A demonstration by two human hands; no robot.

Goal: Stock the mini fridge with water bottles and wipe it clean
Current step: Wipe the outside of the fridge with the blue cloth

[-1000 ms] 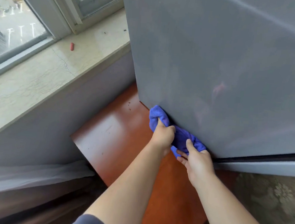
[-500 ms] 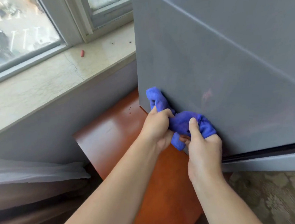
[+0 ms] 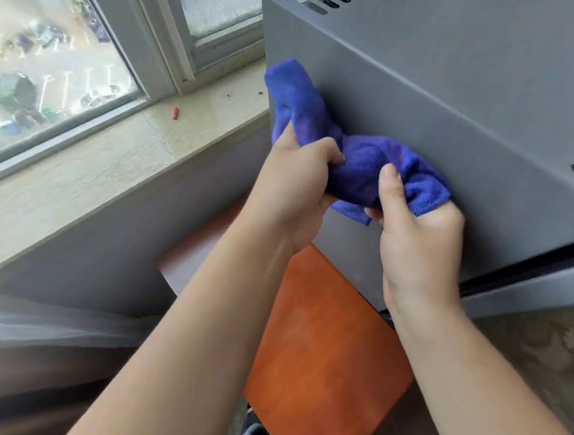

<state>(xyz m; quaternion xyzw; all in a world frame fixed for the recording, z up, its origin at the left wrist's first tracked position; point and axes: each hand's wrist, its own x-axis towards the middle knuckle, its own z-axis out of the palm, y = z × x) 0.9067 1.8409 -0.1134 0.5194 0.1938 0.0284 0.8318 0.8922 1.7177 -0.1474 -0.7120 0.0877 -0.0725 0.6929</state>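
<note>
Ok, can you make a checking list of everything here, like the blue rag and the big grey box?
Surface: orange-brown wooden top under the fridge.
Job's things: grey metal mini fridge; crumpled blue microfibre cloth against its side. Water bottles: nothing seen.
Clutter: small red object on the stone windowsill.
Grippers: left hand and right hand both grip the cloth.
Cables: nothing seen.
Surroundings: window, patterned carpet.

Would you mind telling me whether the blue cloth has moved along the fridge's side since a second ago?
Yes: the blue cloth has risen from the fridge side's bottom corner toward its top edge.
</note>
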